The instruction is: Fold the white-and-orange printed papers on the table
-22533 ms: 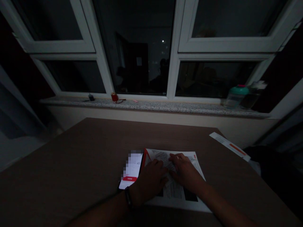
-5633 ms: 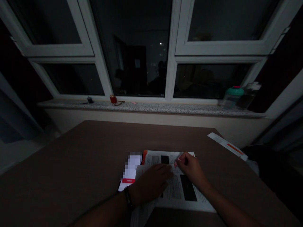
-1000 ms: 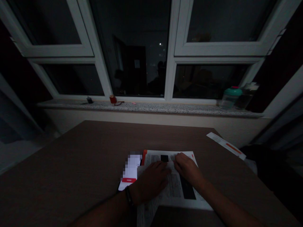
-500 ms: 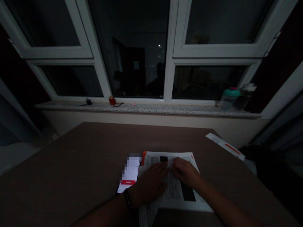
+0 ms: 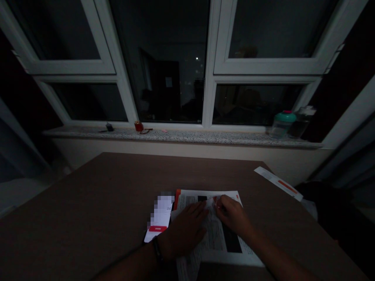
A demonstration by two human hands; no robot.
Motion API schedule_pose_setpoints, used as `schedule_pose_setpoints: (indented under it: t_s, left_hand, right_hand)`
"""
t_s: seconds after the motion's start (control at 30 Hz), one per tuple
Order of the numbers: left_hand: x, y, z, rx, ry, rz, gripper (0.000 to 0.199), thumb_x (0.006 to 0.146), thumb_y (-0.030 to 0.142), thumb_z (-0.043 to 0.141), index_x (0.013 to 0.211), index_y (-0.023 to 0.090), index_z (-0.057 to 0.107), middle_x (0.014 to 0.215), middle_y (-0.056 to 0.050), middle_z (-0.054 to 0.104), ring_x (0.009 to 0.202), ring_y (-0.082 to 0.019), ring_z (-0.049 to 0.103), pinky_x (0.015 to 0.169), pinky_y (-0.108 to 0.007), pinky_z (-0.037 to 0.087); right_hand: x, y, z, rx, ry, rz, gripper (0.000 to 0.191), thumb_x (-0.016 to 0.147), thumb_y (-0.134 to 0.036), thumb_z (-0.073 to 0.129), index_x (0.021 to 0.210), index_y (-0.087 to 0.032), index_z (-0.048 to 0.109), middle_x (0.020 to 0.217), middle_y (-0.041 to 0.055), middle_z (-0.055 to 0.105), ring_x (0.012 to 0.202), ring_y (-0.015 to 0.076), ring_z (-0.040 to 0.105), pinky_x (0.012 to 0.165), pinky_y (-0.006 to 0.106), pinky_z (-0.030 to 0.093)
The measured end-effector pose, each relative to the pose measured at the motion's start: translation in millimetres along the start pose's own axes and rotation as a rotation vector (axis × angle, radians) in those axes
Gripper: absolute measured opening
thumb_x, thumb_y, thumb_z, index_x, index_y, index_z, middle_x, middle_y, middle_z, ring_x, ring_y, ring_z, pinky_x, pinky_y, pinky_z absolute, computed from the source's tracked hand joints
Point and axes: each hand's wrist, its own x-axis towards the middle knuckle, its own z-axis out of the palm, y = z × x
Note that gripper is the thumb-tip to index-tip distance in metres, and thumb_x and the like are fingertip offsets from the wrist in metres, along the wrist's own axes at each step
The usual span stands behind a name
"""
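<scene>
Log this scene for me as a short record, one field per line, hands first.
Left hand: flat on the printed pages
Right hand: curled over the pages, something reddish beside it, too unclear to name
Phone: lit, left of the pages
Table: brown, paper strip near its right edge
Windowsill: small red container, teal-lidded container
Light: dim

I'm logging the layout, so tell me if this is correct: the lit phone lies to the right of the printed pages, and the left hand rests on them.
Wrong side: in the head view the lit phone lies to the left of the printed pages, and the left hand rests on them.
</scene>
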Motion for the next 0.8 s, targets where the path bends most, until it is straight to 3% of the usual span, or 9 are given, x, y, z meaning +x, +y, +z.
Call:
schedule_pose_setpoints:
  t_s: [0.27,0.47,0.57,0.8]
  left_hand:
    - [-1,0,0.7,-0.011,-0.024,-0.023,0.061,0.093,0.023,0.054,0.149,0.017,0.029,0.158,-0.012,0.026,0.145,-0.026,0.023,0.118,-0.046,0.026]
    - [1,1,1.1,-0.035,-0.024,-0.025,0.064,0.091,0.02,0.055,0.149,0.019,0.028,0.157,-0.012,0.03,0.145,-0.027,0.025,0.117,-0.047,0.026]
    - [1,-1,3.2,-0.038,-0.013,-0.015,0.065,0.091,0.024,0.057,0.149,0.019,0.028,0.155,-0.012,0.033,0.143,-0.028,0.028,0.116,-0.048,0.028]
    - [0,-3,3.6,-0.041,-0.007,-0.018,0.062,0.092,0.025,0.057,0.148,0.019,0.031,0.156,-0.012,0.031,0.144,-0.027,0.027,0.116,-0.048,0.029]
  right_hand:
    - [0,-5,-1,0.048,-0.117,-0.013,0.013,0.086,-0.012,0.053,0.081,-0.022,0.048,0.076,-0.0004,0.056,0.068,0.0148,0.056,0.062,0.024,0.043]
    - [1,-10,-1,0.082,-0.209,-0.105,0.014,0.083,-0.007,0.052,0.083,-0.022,0.051,0.08,0.0008,0.056,0.073,0.0157,0.055,0.065,0.025,0.044]
    - [5,-8,3,0.035,-0.17,-0.117,0.017,0.082,-0.005,0.05,0.079,-0.022,0.049,0.079,0.0018,0.056,0.075,0.0174,0.055,0.068,0.027,0.045]
    - [9,2,9,-0.094,-0.062,0.012,0.017,0.088,-0.007,0.045,0.082,-0.022,0.048,0.081,0.0038,0.058,0.079,0.0208,0.058,0.071,0.031,0.045]
